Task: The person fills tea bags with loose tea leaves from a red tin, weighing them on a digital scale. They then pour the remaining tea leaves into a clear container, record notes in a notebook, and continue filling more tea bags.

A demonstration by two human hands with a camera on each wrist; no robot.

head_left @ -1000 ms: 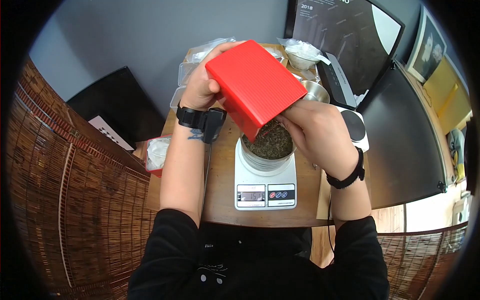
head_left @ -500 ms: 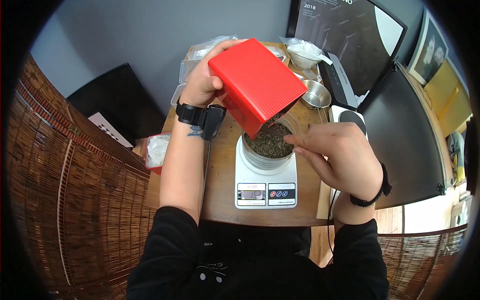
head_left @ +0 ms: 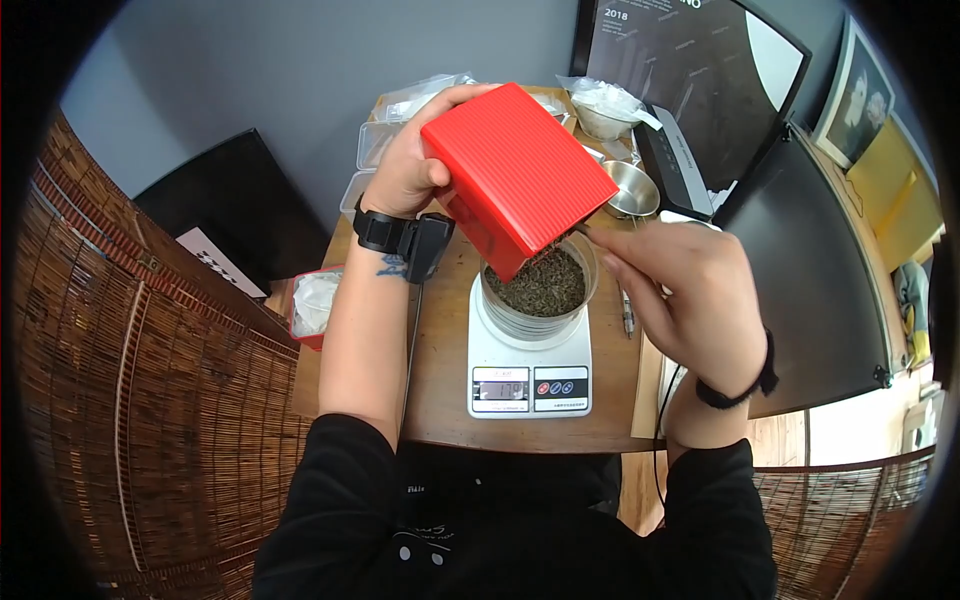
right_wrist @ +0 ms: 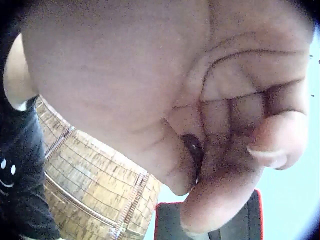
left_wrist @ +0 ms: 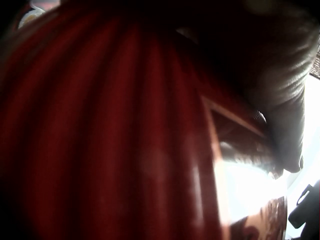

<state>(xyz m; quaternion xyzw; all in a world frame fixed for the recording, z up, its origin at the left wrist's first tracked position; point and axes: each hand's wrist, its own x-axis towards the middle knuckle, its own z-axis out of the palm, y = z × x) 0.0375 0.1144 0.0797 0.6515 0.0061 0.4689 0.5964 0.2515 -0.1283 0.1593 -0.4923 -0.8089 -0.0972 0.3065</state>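
Note:
My left hand grips a ribbed red box, tilted with its open end down to the right. Below its lower corner stands a clear round tub with dark dried leaves in it, like loose tea. The tub sits on a white kitchen scale with a lit display. At the box's mouth, my right hand pinches a thin dark tool whose far end is hidden in the box. The right wrist view shows the dark handle end against the palm and the box's red-rimmed opening beyond the fingers.
Behind the tub stands a metal pan, with a bagged bowl farther back. A pen lies right of the scale. Another red box with a white bag is at the left. Clear plastic containers sit behind my left hand.
My right hand drew back from the box's mouth, showing the dark tool over the tub, then moved the tool into the box again. The box stays tilted; the scale's display has changed.

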